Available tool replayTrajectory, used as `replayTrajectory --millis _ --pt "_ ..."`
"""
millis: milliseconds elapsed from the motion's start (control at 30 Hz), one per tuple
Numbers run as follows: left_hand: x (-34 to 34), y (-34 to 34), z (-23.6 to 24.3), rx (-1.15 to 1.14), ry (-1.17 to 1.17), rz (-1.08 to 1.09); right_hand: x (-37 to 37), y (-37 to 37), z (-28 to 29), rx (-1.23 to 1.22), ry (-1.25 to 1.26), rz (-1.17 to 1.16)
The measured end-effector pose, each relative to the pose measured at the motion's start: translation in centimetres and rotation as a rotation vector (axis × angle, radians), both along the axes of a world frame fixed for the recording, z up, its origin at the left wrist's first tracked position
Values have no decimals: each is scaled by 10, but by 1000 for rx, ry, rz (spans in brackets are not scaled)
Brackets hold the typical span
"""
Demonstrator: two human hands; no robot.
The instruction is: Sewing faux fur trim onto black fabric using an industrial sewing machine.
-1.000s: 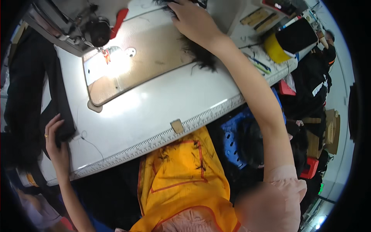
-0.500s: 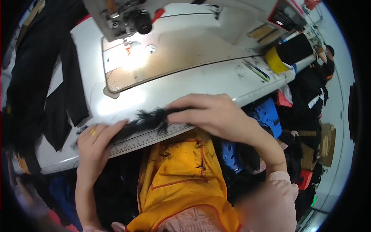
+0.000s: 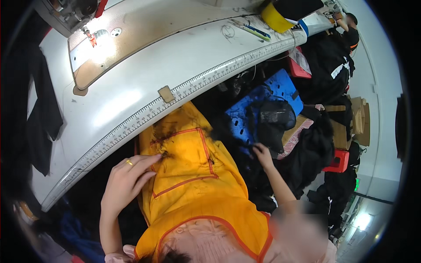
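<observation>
My left hand [image 3: 125, 182], with a gold ring on one finger, is over the left side of my yellow apron [image 3: 186, 153]. Its fingertips are by dark tufts of fluff at the red-edged pocket, thumb and fingers apart with nothing gripped. Out to the right, my right hand [image 3: 264, 158] has its fingers curled on a black furry piece [image 3: 241, 142], blurred and dark against its surroundings. Exactly how the fingers grip it is hard to see. Just beyond is a blue plastic stool [image 3: 274, 90] with a black bundle [image 3: 276, 120] on it.
A white sewing table has a ruler strip [image 3: 204, 82] along its near edge and a small tan block [image 3: 166, 94] there. The sewing machine [image 3: 72, 17] stands at upper left, with thread snips [image 3: 252, 30] farther right. Black garments, cardboard boxes and a red stool [image 3: 337, 161] lie to the right.
Both hands have left the table edge. The right hand swung right and down with the black furry piece; the left came back to the apron. The view has shifted right, revealing the tan block.
</observation>
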State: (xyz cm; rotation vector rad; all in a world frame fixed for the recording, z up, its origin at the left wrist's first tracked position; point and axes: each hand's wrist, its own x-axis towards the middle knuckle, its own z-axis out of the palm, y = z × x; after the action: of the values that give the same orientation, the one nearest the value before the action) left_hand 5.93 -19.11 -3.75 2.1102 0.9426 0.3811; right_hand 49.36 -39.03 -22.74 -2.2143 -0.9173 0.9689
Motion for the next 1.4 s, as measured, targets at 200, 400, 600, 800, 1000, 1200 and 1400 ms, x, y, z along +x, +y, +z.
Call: replayTrajectory --millis 200,400,600,800,1000,1200,1400 --pt "-13 9 14 95 -8 -108 -19 -53 -16 -282 -710 378" --pt "-61 42 48 497 -72 423 -47 102 132 -151 -191 870" --pt "-81 64 37 485 254 550 -134 355 246 696 -266 925" --pt "-91 60 30 441 252 544 -198 477 228 691 -683 989" --pt "-97 68 39 395 189 479 -226 507 223 608 -367 1080" --pt "-100 71 33 431 0 474 -254 518 213 498 42 1159" --pt "-83 140 58 772 333 525 -236 534 192 484 205 1366"
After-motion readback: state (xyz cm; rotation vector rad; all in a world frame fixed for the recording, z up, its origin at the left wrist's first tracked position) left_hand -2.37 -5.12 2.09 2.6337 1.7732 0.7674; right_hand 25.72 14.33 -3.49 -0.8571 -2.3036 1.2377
